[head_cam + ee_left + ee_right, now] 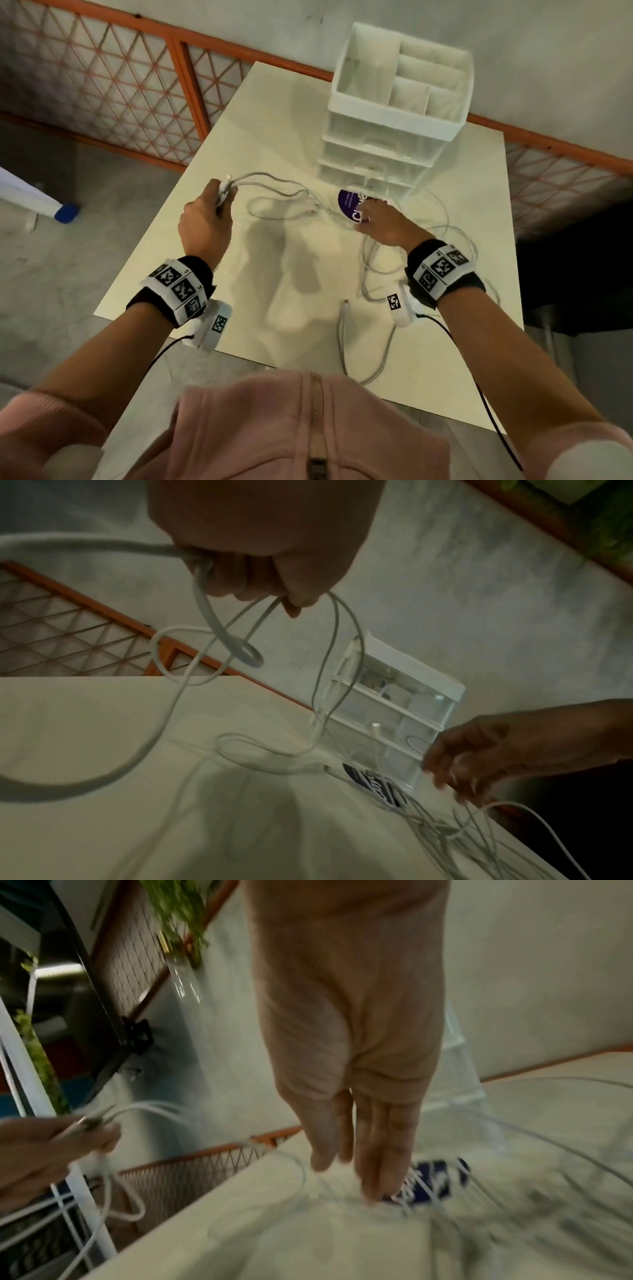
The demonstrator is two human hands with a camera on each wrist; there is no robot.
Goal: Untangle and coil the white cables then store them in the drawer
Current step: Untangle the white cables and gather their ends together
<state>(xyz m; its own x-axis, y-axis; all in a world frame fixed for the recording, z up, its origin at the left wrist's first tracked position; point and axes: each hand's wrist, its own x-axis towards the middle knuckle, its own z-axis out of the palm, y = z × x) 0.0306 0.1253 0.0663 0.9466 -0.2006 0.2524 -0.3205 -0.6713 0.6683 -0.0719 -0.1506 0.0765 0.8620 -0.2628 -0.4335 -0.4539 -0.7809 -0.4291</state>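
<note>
Several white cables [284, 202] lie tangled across the white table [274, 274]. My left hand [222, 202] is raised over the table's left side and grips a bunch of cable ends [225, 187]; loops hang from the left hand [270, 596] in its wrist view. My right hand [364, 214] reaches with straight fingers [380, 1172] down onto the cables beside a round purple sticker [346, 205]. Behind it stands the clear drawer unit [373, 164], with its drawers pushed in. More cable [373, 274] is heaped under my right wrist. The right wrist view is blurred.
A white compartment tray [400, 102] tops the drawer unit. One loose cable end [345, 305] points up near the table's front edge, its loop hanging over the edge. An orange lattice railing [137, 92] runs behind the table. A white object with a blue cap [66, 212] lies on the floor at left.
</note>
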